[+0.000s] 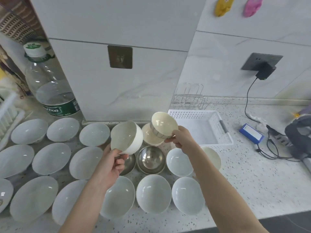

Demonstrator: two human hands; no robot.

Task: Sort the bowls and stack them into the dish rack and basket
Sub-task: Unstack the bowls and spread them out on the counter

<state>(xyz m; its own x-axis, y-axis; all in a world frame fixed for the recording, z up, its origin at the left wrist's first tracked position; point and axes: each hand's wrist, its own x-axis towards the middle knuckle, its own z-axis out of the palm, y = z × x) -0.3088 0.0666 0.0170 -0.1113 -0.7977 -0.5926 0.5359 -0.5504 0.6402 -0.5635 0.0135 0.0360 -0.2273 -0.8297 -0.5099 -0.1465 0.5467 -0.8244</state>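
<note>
My left hand grips a white bowl by its rim, lifted and tilted above the counter. My right hand pinches a cream bowl with grey stripes, held tilted just left of the white plastic basket. Under it another cream bowl sits on the counter. Two steel bowls stand between my arms, the left one partly hidden by my hand. Several pale blue-white bowls cover the counter in rows. A cream bowl lies behind my right forearm. A wire dish rack stands behind the basket.
A large water bottle stands at the back left beside a white pillar. A white rack edge shows at far left. A blue box, cables and a charger lie to the right. The counter's front edge runs bottom right.
</note>
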